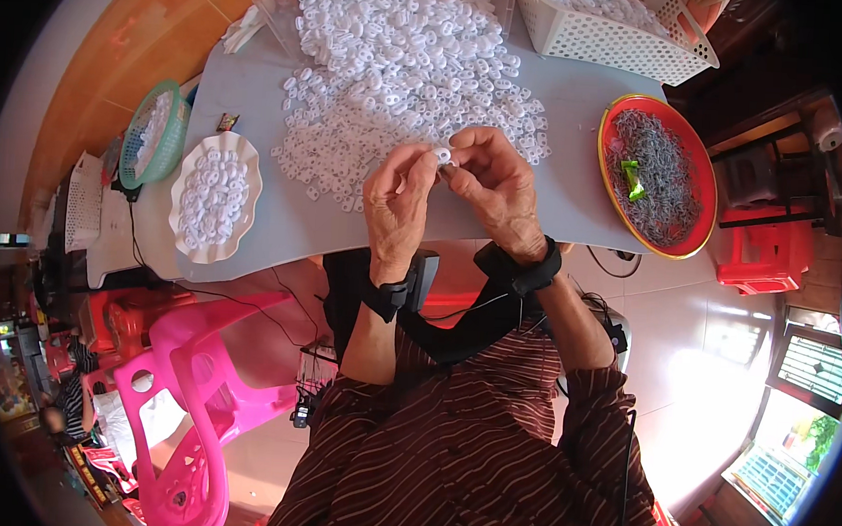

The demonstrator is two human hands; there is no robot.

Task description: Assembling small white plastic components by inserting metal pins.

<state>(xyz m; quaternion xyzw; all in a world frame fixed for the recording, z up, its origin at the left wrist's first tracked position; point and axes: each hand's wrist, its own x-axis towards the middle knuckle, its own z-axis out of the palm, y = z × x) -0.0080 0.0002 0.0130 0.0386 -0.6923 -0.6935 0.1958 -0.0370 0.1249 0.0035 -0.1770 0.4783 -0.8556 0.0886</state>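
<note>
Remotely, I hold the left hand (396, 203) and right hand (501, 196) above the tabletop (576, 166), inboard of its near edge, forearms (573, 319) angled together, fingertips (462, 182) converging. Both pinch a small white plastic piece (442, 156) between them.

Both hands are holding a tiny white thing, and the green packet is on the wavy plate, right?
Not there: the head view shows the green packet on grey metal pieces in the red tray. The left hand and right hand hold a tiny white piece.
</note>
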